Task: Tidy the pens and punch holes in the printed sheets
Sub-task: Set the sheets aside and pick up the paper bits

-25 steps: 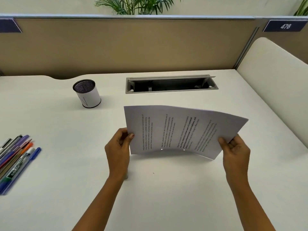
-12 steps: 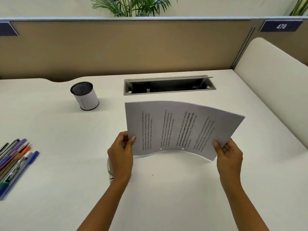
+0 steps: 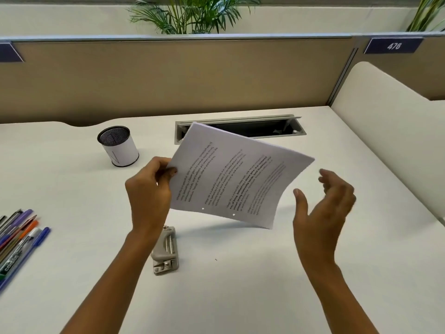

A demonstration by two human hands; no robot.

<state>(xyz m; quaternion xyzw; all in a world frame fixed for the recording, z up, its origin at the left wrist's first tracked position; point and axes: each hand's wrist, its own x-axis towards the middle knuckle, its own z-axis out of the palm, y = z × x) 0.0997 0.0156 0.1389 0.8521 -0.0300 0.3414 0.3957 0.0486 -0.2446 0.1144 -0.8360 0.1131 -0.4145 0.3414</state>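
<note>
My left hand (image 3: 150, 192) pinches the left edge of the printed sheets (image 3: 237, 173), which hang tilted in the air above the white desk (image 3: 240, 285). Two punched holes show near their lower edge. Just right of the sheets, my right hand (image 3: 323, 213) is open and touches nothing. A grey hole punch (image 3: 166, 253) lies on the desk under my left wrist. Several pens (image 3: 18, 239) lie side by side at the desk's left edge. A mesh pen cup (image 3: 118, 145) with a white wrap stands upright at the back left.
An open grey cable tray (image 3: 265, 127) is set into the desk behind the sheets. A beige partition (image 3: 168, 80) runs along the back, with plants above it. A cream side panel (image 3: 390, 121) closes off the right.
My right hand has let go of the sheets and moved off to the right. The sheets have tilted and risen in my left hand, and the hole punch has come into view.
</note>
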